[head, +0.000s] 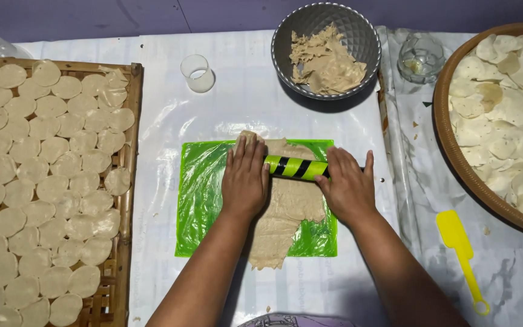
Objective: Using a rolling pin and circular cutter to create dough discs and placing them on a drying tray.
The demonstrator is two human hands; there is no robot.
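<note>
Hands (298,181) on roller (296,167), dough (289,209) overhanging sheet (204,200)

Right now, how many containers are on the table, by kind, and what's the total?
Grey bowl with dough scraps: 1
Clear plastic cup: 1
Clear glass: 1
Flat slatted tray of dough rounds: 1
Round woven basket of dough rounds: 1
Total: 5

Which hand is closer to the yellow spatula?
The right hand. It rests on the striped roller, with the yellow spatula off to its right on the plastic sheet. The left hand is on the roller's other end, farther away.
</note>
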